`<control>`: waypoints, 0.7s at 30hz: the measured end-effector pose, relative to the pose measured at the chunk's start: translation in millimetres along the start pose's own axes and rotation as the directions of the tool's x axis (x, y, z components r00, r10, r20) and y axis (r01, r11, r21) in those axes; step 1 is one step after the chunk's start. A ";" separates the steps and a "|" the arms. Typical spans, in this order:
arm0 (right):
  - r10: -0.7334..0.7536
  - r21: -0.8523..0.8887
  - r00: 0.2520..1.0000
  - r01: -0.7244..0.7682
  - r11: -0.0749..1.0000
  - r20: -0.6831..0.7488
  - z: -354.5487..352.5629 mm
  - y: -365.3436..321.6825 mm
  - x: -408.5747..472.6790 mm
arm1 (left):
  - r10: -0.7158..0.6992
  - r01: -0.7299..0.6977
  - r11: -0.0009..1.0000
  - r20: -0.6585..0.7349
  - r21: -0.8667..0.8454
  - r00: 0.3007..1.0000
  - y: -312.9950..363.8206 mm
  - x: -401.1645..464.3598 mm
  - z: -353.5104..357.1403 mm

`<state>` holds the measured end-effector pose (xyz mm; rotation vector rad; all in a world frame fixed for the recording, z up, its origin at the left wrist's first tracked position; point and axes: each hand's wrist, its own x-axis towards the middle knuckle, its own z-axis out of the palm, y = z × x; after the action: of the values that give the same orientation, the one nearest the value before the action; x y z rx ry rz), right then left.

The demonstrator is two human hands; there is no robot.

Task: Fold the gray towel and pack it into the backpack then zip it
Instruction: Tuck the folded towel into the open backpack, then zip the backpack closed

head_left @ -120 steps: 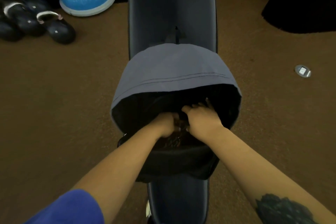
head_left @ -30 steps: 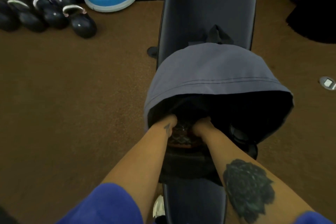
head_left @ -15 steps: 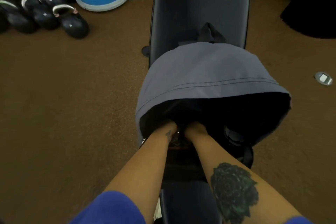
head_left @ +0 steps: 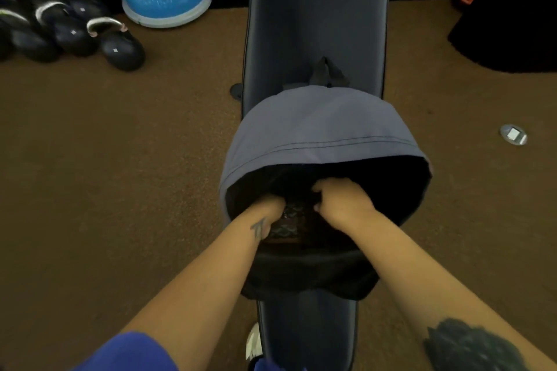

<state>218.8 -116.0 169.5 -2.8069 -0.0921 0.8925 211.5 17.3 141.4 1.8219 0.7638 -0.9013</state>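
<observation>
Kettlebells [head_left: 72, 30] line the carpet's far left edge. On the bench [head_left: 315, 24], the left hand [head_left: 266, 211] reaches inside the open backpack [head_left: 316, 129], fingers hidden; the right hand [head_left: 343, 200] clutches dark material within. The towel cannot be made out.

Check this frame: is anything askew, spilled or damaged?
Nothing stands out. The backpack lies unzipped on the bench, both hands inside its mouth, left hand, right hand. The towel cannot be made out.

One backpack [head_left: 316, 129], two hands [head_left: 343, 202], four kettlebells [head_left: 122, 50].
</observation>
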 end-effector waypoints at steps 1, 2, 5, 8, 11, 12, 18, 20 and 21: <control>-0.031 -0.020 0.999 0.030 0.999 -0.022 -11.6 5.8 -8.3 | 0.012 -0.012 1.000 -0.016 0.019 1.000 -0.5 -8.7 -1.6; -0.061 -0.028 0.997 0.060 0.998 -0.043 -22.0 11.2 -16.0 | 0.035 -0.034 0.999 -0.018 0.040 0.999 -3.2 -17.4 -5.0; -0.116 0.040 0.989 0.120 0.992 -0.096 -38.3 26.5 -36.2 | 0.144 -0.144 0.989 0.005 0.026 0.990 -19.4 -48.5 -13.6; -0.151 0.181 0.967 0.189 0.965 -0.205 -38.8 37.2 -65.1 | 0.249 -0.245 0.950 -0.004 -0.193 0.969 -47.7 -84.8 -25.8; -0.058 0.350 0.947 0.173 0.920 -0.316 -28.0 49.7 -95.7 | 0.289 -0.381 0.883 -0.321 -0.273 0.902 -78.3 -111.1 -39.5; -0.012 0.401 0.935 0.164 0.901 -0.355 -21.0 54.2 -102.2 | 0.260 -0.388 0.883 -0.413 -0.265 0.873 -87.6 -113.0 -42.6; 0.181 0.567 0.889 0.102 0.817 -0.421 23.4 63.5 -115.1 | 0.086 -0.240 0.918 -0.431 -0.315 0.898 -117.9 -97.8 -43.2; 0.244 0.595 0.858 0.085 0.800 -0.451 31.6 60.6 -115.2 | 0.081 -0.185 0.939 -0.336 -0.289 0.938 -114.6 -97.9 -36.7; 0.292 0.624 0.845 0.062 0.779 -0.449 35.0 59.0 -116.3 | 0.073 -0.162 0.947 -0.304 -0.279 0.950 -114.0 -97.8 -33.2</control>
<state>103.7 -181.6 195.3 -2.3123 0.3999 0.0797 75.8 78.6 180.0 1.7223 0.9085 -0.4140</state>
